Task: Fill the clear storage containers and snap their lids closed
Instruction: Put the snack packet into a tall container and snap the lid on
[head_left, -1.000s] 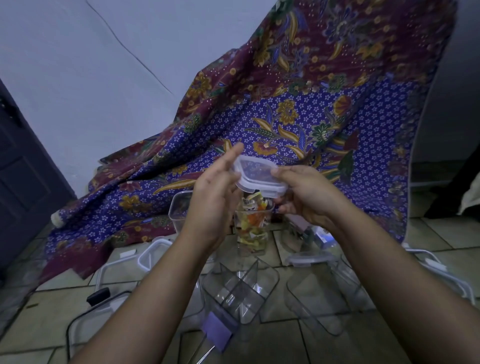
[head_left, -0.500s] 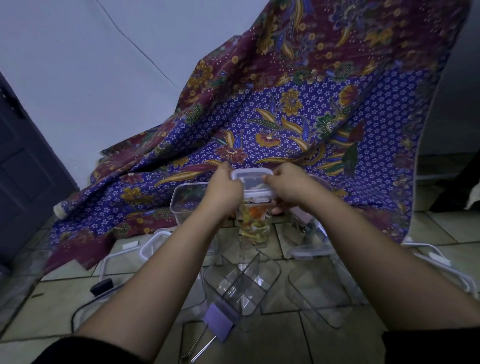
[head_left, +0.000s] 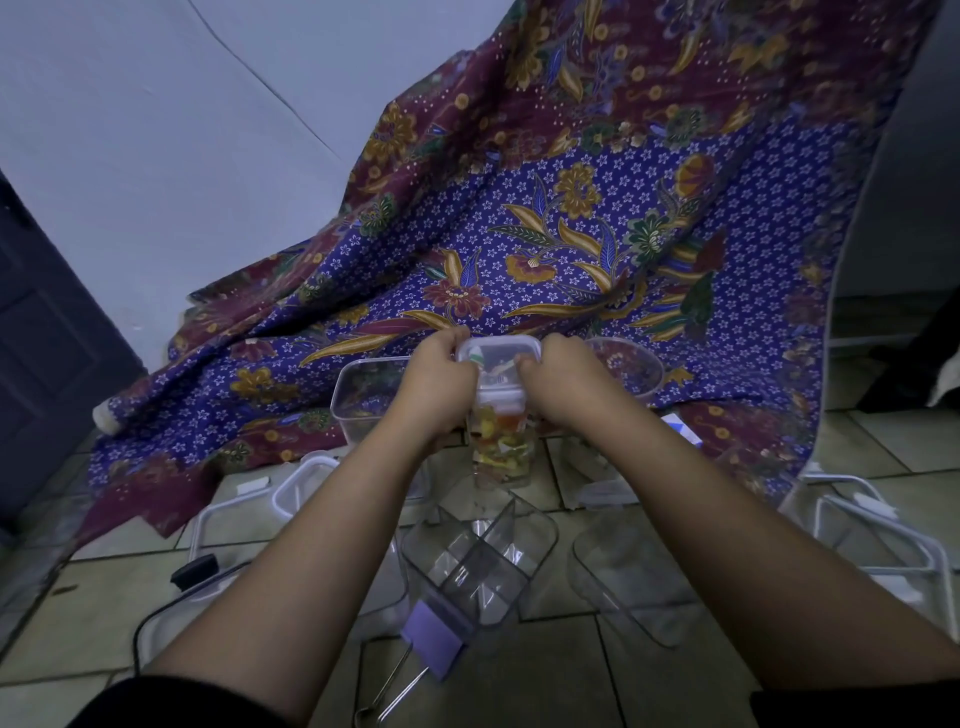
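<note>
A tall clear container (head_left: 501, 452) full of colourful pieces stands upright on the tiled floor, in the middle of the view. A clear square lid (head_left: 497, 364) sits flat on its top. My left hand (head_left: 441, 382) grips the lid's left side and my right hand (head_left: 563, 382) grips its right side, fingers curled over the edges. The lid's front flap hangs down over the container's rim.
Empty clear containers surround it: one behind left (head_left: 363, 395), a divided one with a purple tag (head_left: 478, 566) in front, another at front right (head_left: 634, 582). Loose lids (head_left: 301, 486) lie on the floor left and right. A patterned cloth (head_left: 571, 234) drapes behind. A clear bowl (head_left: 628, 364) sits at the right.
The lid was held tilted above the container a second ago. Both hands have lowered it flat onto the container's top and moved away from me with it.
</note>
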